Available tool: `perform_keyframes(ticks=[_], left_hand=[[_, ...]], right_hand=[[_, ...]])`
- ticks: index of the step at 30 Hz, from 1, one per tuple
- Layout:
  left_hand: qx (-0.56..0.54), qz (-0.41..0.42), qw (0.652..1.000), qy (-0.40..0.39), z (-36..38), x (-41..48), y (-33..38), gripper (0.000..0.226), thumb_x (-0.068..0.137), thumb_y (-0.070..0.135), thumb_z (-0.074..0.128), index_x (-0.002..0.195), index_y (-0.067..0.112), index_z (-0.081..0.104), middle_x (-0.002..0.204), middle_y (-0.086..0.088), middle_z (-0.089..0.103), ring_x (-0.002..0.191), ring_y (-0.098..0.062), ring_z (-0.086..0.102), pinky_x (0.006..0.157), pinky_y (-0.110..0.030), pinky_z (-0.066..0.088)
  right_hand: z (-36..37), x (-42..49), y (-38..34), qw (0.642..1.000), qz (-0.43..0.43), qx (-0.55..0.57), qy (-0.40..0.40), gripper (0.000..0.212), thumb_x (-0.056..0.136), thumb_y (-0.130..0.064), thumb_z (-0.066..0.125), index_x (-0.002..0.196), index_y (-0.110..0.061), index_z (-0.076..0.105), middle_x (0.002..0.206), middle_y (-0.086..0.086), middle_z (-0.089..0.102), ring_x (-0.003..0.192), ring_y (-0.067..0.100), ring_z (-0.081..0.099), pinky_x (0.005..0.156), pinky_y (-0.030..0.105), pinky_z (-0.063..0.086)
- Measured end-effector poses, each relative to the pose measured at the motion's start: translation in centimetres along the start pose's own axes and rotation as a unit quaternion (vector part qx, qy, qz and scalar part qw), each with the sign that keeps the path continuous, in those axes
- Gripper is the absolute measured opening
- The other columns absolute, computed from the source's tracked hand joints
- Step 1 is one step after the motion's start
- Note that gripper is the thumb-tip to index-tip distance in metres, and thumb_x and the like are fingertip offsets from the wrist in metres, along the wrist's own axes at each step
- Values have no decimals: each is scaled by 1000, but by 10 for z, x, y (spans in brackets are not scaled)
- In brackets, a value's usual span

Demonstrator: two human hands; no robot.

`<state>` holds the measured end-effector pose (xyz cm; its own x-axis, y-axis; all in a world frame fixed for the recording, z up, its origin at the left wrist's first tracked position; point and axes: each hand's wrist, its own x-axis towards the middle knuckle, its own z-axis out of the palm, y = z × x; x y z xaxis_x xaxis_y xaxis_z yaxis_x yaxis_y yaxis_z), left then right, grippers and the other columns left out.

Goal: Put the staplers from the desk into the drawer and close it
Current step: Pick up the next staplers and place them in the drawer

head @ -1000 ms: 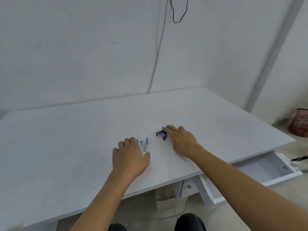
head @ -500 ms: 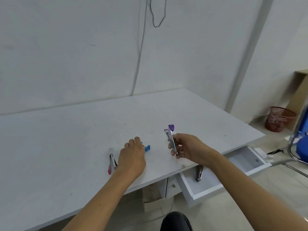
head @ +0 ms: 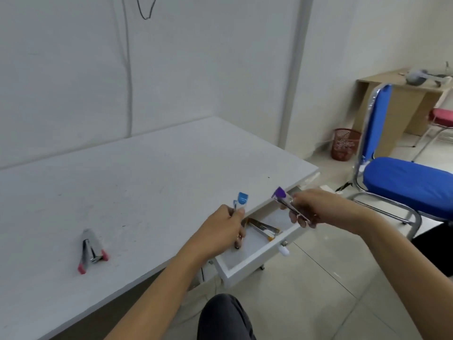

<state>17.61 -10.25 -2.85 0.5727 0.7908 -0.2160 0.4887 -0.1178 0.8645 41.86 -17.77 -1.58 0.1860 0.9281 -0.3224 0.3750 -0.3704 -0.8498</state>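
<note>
My left hand [head: 221, 228] grips a blue-tipped stapler [head: 241, 201], held upright over the desk's front edge beside the open white drawer [head: 257, 256]. Over the drawer, my right hand [head: 316, 208] holds a purple-tipped stapler [head: 282, 196], tilted. Inside the drawer lies an orange-tipped stapler [head: 263, 228]. A pink-tipped stapler [head: 92, 250] lies on the white desk [head: 137, 182] to the left, apart from both hands.
A blue chair [head: 402, 175] with a chrome frame stands just right of the drawer. A red wastebasket [head: 345, 144] sits by the wall, and a wooden desk [head: 402, 99] stands at the far right. My knee [head: 223, 315] is below the desk edge.
My left hand has picked the blue-tipped stapler up off the desk. My right hand has carried the purple-tipped stapler rightward over the open drawer. The view has swung right.
</note>
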Motion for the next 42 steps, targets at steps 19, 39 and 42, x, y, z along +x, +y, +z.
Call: perform_keyframes(ticks=[19, 39, 42], left_hand=[[174, -24, 983, -51, 87, 62, -22, 25, 96, 29, 42, 114, 13, 50, 107, -10, 61, 89, -20, 60, 79, -37, 51], [155, 58, 986, -13, 113, 106, -8, 50, 90, -7, 48, 137, 9, 55, 123, 2, 59, 104, -10, 56, 84, -9, 36], [172, 108, 979, 1, 103, 82, -8, 49, 92, -4, 42, 134, 13, 58, 123, 6, 57, 105, -4, 55, 82, 2, 31]], right_hand=[[9, 100, 62, 866, 69, -423, 258, 15, 86, -11, 54, 75, -20, 53, 92, -2, 61, 105, 23, 57, 95, 45, 30], [-4, 27, 65, 943, 13, -145, 299, 25, 95, -20, 50, 94, -37, 70, 96, -12, 72, 96, 14, 64, 101, 44, 42], [4, 31, 49, 949, -11, -121, 292, 24, 92, -19, 53, 86, -37, 68, 91, -11, 74, 90, 12, 66, 100, 44, 47]])
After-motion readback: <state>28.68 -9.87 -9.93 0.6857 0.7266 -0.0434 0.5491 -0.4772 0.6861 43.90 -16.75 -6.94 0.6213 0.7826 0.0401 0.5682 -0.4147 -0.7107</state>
